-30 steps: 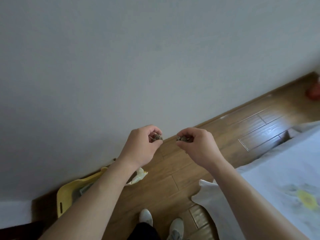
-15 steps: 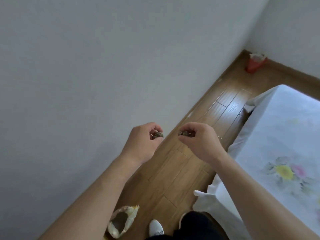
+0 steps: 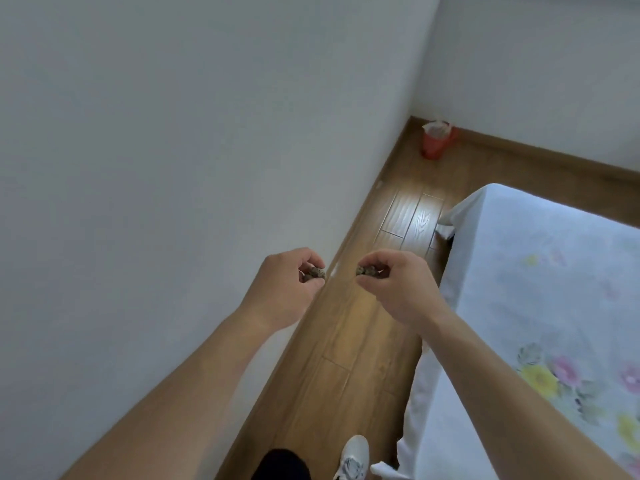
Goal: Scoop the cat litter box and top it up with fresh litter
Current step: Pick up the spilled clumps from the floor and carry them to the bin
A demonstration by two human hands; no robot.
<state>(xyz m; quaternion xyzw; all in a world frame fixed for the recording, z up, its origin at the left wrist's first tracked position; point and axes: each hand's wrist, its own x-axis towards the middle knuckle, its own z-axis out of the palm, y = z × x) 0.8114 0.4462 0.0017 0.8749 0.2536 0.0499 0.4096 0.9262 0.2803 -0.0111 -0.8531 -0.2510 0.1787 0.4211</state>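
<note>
Left hand point(image 3: 287, 289): grip pinched tight on the left clump point(image 3: 315, 273). Right hand point(image 3: 398, 289): likewise on the right clump point(image 3: 366, 270). Lined red bin point(image 3: 437, 140) is well apart, in the far corner. Litter box not in view. Disposal and top-up judged outstanding.

Count, this moment:
Hands: 2, the left hand point(image 3: 284, 289) and the right hand point(image 3: 398, 289).
Dark litter clumps: 2, a left clump point(image 3: 314, 273) and a right clump point(image 3: 367, 270), one pinched per hand.
Red bin point(image 3: 437, 142): 1, far corner.
Bed point(image 3: 554, 289), flowered sheet: 1, right side.
White shoe point(image 3: 353, 457): 1, near edge.
</note>
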